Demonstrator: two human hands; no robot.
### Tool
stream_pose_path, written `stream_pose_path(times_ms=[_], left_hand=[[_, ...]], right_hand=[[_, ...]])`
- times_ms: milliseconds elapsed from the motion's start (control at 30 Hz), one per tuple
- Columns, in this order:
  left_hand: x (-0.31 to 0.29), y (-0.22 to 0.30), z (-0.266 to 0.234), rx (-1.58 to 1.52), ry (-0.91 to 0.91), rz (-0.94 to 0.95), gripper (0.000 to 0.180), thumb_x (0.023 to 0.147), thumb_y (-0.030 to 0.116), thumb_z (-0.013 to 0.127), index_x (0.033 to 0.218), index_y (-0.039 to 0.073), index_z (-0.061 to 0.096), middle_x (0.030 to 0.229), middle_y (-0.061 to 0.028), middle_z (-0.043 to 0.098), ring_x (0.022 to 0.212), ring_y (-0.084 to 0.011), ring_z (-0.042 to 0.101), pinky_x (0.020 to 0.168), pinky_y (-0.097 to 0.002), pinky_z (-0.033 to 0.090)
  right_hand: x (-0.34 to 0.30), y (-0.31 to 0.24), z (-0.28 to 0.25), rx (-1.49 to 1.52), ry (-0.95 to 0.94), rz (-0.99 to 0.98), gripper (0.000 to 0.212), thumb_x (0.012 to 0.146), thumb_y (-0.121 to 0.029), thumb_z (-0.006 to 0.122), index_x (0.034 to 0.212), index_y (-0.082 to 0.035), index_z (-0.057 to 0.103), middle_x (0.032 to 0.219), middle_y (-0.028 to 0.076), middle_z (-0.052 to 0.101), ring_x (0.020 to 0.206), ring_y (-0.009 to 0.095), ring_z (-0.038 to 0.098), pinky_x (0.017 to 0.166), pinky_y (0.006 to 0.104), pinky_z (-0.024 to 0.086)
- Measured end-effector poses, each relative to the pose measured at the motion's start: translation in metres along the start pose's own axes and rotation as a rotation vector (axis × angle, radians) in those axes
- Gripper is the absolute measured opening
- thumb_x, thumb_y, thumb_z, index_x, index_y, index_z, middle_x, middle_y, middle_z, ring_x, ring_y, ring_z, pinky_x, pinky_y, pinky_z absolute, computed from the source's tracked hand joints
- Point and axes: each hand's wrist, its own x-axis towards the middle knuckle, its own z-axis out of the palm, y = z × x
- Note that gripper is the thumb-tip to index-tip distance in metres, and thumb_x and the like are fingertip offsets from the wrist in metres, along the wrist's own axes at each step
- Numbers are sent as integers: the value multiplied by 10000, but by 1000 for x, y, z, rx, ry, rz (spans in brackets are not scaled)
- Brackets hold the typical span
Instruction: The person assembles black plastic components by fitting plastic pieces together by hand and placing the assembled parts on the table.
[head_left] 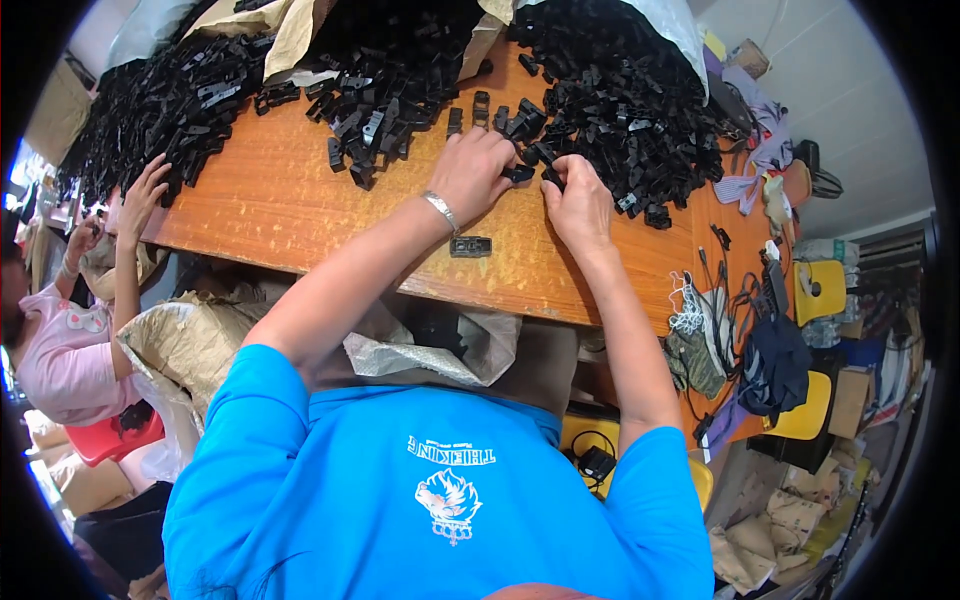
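Note:
Over the wooden table, my left hand (472, 172), with a silver bracelet at the wrist, has its fingertips closed on a small black plastic piece (518, 174). Close beside it, my right hand (580, 200) pinches another small black plastic part (551, 177), mostly covered by the fingers. Just beyond both hands lie several loose black pieces (526, 120), apart from the big heaps. A single rectangular black part (470, 247) rests near the table's front edge, below my left wrist.
Heaps of black plastic parts (630, 110) cover the far side of the table (370, 215). An open woven sack (490, 350) hangs at the front edge before me. Cables and a dark cloth bag (775, 365) lie at right. A co-worker's hand (140, 200) reaches toward the left heap.

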Motion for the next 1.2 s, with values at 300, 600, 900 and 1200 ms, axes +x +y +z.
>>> stream_pose_path(times_ms=[300, 600, 900, 1200], left_hand=[[-20, 0, -16, -80, -81, 64, 266, 815, 234, 868, 931, 104, 666, 975, -59, 640, 1004, -296, 620, 860, -433, 496], [-30, -3, -24, -158, -45, -90, 321, 792, 203, 892, 1034, 72, 728, 985, -89, 649, 1016, -320, 608, 890, -430, 512], [-29, -7, -27, -167, -145, -150, 327, 784, 219, 899, 1020, 46, 751, 993, -97, 659, 1014, -322, 604, 883, -438, 512], [-30, -11, -21, -192, -69, -103, 333, 770, 222, 913, 939, 39, 692, 919, -102, 624, 936, -322, 572, 834, -422, 483]], right_hand=[[-15, -1, -27, 93, -307, 127, 344, 790, -154, 933, 954, -22, 661, 902, 111, 712, 814, 253, 710, 760, 398, 576], [-19, -24, -20, 390, -214, 38, 313, 824, -60, 882, 1042, -8, 664, 1005, 160, 724, 922, 311, 740, 809, 415, 593], [-18, -35, 2, 225, -89, -314, 285, 853, -14, 831, 1117, 0, 723, 1029, 151, 680, 918, 356, 715, 790, 417, 593], [-9, -33, 3, 282, -109, -301, 268, 821, -20, 836, 1068, -23, 733, 1018, 146, 667, 916, 377, 708, 780, 446, 583]])
